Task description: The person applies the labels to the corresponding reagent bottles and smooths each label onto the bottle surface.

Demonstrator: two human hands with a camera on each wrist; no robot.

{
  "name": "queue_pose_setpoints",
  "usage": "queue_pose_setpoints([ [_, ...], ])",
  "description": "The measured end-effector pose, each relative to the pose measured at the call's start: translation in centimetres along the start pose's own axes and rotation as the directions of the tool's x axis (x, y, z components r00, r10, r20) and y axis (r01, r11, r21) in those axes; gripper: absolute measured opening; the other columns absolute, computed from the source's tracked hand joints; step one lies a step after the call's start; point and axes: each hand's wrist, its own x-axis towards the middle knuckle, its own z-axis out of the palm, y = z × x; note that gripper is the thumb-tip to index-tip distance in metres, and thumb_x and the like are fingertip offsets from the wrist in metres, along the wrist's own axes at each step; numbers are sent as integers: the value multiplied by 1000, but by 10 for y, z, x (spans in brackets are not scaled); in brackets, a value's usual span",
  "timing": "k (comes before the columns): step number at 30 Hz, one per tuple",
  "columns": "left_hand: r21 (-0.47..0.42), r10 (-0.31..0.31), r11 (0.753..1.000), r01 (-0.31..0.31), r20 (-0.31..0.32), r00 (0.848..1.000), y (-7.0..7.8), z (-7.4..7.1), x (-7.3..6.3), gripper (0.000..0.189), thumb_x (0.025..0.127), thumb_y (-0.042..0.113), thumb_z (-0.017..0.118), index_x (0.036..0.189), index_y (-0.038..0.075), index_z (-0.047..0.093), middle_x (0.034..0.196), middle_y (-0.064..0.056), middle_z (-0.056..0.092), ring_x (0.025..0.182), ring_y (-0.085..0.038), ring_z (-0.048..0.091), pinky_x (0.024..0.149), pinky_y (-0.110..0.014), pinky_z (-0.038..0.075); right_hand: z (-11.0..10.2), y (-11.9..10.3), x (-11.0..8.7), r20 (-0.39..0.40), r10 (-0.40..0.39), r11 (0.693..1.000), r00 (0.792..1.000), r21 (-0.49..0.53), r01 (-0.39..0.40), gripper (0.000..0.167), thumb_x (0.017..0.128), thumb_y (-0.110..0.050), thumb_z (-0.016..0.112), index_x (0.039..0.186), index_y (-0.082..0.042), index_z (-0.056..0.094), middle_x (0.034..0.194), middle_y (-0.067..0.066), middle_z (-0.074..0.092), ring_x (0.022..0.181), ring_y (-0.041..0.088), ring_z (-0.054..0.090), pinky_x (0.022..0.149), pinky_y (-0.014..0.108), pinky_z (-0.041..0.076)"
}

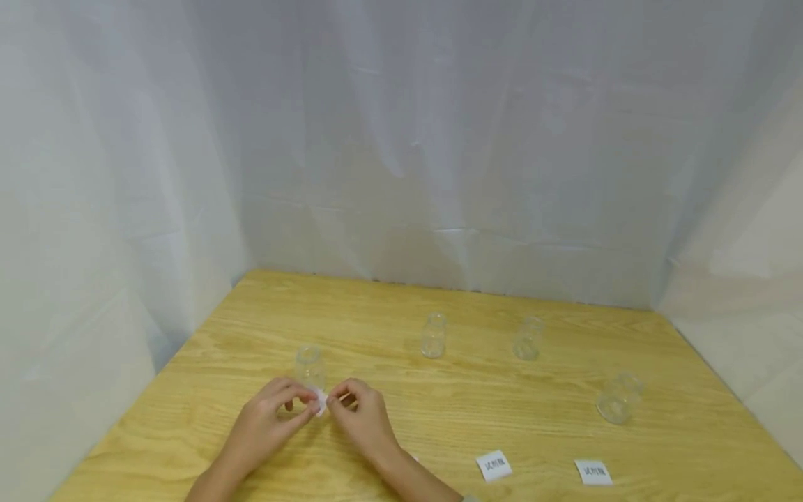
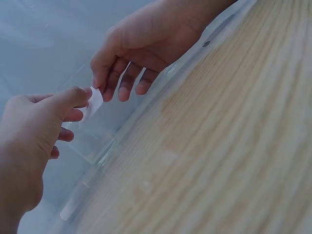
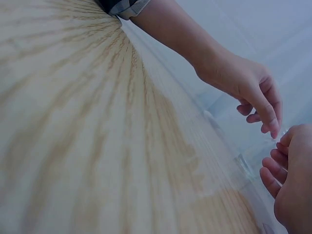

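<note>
My left hand (image 1: 268, 417) and right hand (image 1: 366, 422) meet at the left of the wooden table. Between them is a small white paper label (image 1: 320, 401). The left thumb and index finger pinch one side, and the right thumb and index finger pinch the other edge. In the left wrist view the label (image 2: 94, 102) looks slightly curved, held above the tabletop. Just behind the hands stands a clear glass bottle (image 1: 309, 364), its lower part partly covered by label and fingers. In the right wrist view the fingertips nearly meet, and the label is barely visible.
Three more clear glass vessels stand on the table: one at the back middle (image 1: 433, 336), another further right (image 1: 528, 339), and a third at the right (image 1: 619, 399). Two white labels with dark characters lie near the front, one (image 1: 494, 466) left of the other (image 1: 593, 473). White sheeting (image 1: 401, 139) surrounds the table.
</note>
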Motion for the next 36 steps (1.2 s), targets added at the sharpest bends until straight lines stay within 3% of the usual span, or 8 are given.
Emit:
queue_pose_setpoints([
  [6, -49, 4, 999, -3, 30, 1000, 2, 0, 0, 26, 64, 10, 82, 86, 15, 69, 86, 11, 59, 66, -10, 50, 52, -20, 43, 0, -2, 0, 33, -51, 998, 998, 27, 50, 5, 84, -3, 62, 83, -7, 63, 80, -2, 62, 69, 5, 55, 57, 20, 49],
  [10, -73, 21, 997, -18, 32, 999, 2, 0, 0, 29, 62, 6, 82, 86, 15, 69, 86, 11, 59, 65, -9, 49, 52, -20, 42, -3, -17, -2, 60, -64, 997, 996, 57, 61, 2, 84, -1, 62, 83, -1, 62, 81, 7, 63, 68, 8, 56, 57, 20, 49],
  [15, -89, 4, 996, -1, 43, 999, 2, 0, 0, 28, 65, 4, 81, 87, 17, 69, 84, 13, 58, 64, -6, 48, 51, -19, 41, -9, -39, -5, 74, -55, 996, 996, 72, 50, 6, 85, -2, 63, 83, 4, 61, 82, 13, 63, 69, 9, 56, 58, 20, 49],
  [19, -92, -22, 995, 27, 56, 998, 2, 0, 0, 24, 69, 4, 78, 86, 18, 69, 83, 15, 58, 63, -4, 47, 50, -19, 41, -8, -40, -6, 59, -48, 997, 997, 61, 45, 9, 85, -6, 66, 83, 2, 62, 82, 11, 64, 68, 10, 56, 58, 19, 49],
  [26, -103, -113, 987, 120, 71, 991, 3, -2, 1, 20, 73, 1, 74, 84, 16, 68, 78, 15, 57, 62, -1, 47, 48, -20, 42, 1, -4, -1, -30, 6, 1000, 1000, 28, -5, 13, 89, -20, 62, 86, -7, 63, 83, -6, 62, 69, 4, 53, 54, 19, 47],
  [30, -133, -189, 971, 198, 78, 979, 6, -3, 2, 20, 74, -2, 73, 83, 14, 67, 76, 14, 56, 61, -3, 47, 47, -20, 40, -1, -4, 0, -82, 64, 998, 995, 26, -62, 5, 87, -12, 61, 90, -8, 61, 85, -4, 60, 71, 8, 53, 55, 20, 46],
  [36, -153, -263, 950, 273, 85, 961, 6, -5, 3, 20, 73, -5, 72, 83, 12, 67, 75, 12, 58, 61, -5, 47, 47, -21, 40, -1, -3, 0, -40, 50, 999, 998, -4, -50, 7, 88, -11, 61, 92, -6, 61, 86, -4, 61, 77, 8, 54, 62, 21, 47],
])
